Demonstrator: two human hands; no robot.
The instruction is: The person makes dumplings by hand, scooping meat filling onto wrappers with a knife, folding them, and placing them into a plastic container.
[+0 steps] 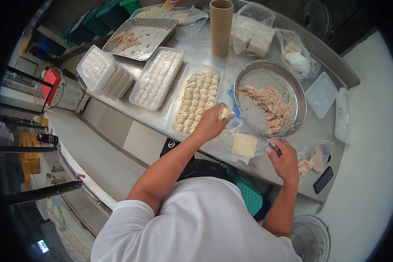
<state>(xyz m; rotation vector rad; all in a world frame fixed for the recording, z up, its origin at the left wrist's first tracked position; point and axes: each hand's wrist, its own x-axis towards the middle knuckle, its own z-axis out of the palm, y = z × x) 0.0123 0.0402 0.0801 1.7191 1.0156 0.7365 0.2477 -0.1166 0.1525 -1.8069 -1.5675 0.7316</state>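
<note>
My left hand (213, 124) is closed around a pleated dumpling (225, 114), beside a clear plastic box (172, 124) filled with rows of similar dumplings. In my right hand (286, 160) is a small metal utensil (274, 147), gripped between thumb and fingers; its exact kind is hard to make out. Between the hands, a square dough wrapper (244, 145) lies on a clear plastic sheet (224, 146). Beyond them stands a round metal pan (244, 111) with minced meat filling (273, 107) in it.
Further left are a box of floured dumplings (157, 78), stacked boxes (96, 67) and a metal tray (155, 32) with some filling. A cardboard tube (222, 30) stands at the back near bagged wrappers (260, 41). A phone (323, 180) lies right. Another person's hand shows at the top.
</note>
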